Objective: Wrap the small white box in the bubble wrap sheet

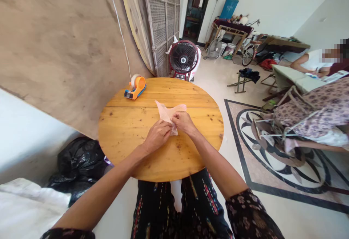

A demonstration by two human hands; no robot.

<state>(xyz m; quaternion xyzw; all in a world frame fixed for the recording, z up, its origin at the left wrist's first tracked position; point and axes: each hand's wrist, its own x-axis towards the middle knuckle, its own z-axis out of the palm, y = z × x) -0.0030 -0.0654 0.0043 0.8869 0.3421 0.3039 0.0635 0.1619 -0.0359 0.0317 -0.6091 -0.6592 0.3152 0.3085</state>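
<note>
A thin, pale pink plastic bag [169,111] lies on the round wooden table [128,130], near its middle. My left hand [157,135] pinches the bag's near end, fingers closed on it. My right hand [183,121] grips the same end from the right, fingers curled round the plastic. The two hands touch each other over the bag. The bag's far part fans out flat on the wood beyond my fingers.
An orange and blue tape dispenser [135,87] sits at the table's far left edge. A red floor fan [183,59] stands behind the table. Black rubbish bags [79,166] lie on the floor to the left. Another person [316,62] sits at a table at the far right.
</note>
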